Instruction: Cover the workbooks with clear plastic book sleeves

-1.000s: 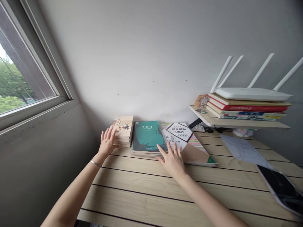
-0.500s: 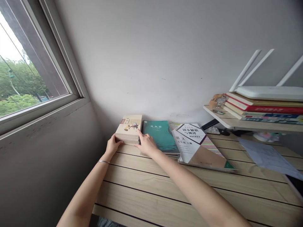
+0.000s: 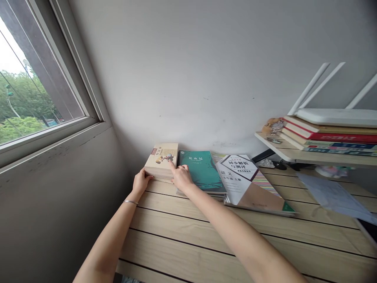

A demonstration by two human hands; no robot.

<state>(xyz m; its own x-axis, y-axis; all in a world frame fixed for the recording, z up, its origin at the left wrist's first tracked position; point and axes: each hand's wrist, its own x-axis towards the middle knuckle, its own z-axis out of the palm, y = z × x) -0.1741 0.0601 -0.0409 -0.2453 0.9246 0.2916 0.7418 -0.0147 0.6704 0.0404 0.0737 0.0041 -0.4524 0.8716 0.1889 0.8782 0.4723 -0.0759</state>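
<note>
A small stack of cream-covered books (image 3: 162,156), with a drawing on the top cover, lies flat by the wall at the left end of the table. My left hand (image 3: 140,182) is closed round its front left corner, thumb against the front edge. On the opposite side my right hand (image 3: 181,177) grips the front right corner, index finger reaching onto the top cover and thumb low at the front. Close beside that hand lies a pile topped by a green book (image 3: 202,169). Right of it, a pile of larger workbooks (image 3: 259,194) rests slightly turned.
A small shelf (image 3: 282,151) at the right holds stacked books (image 3: 338,135), a white router (image 3: 338,115) and a small figurine (image 3: 273,126). A translucent sheet (image 3: 332,194) lies on the slatted table (image 3: 176,232). A window (image 3: 32,90) is at the left.
The view has shifted slightly. My right hand's fingers have drawn in a little at the corner of the cream stack. Both hands stay at the stack.
</note>
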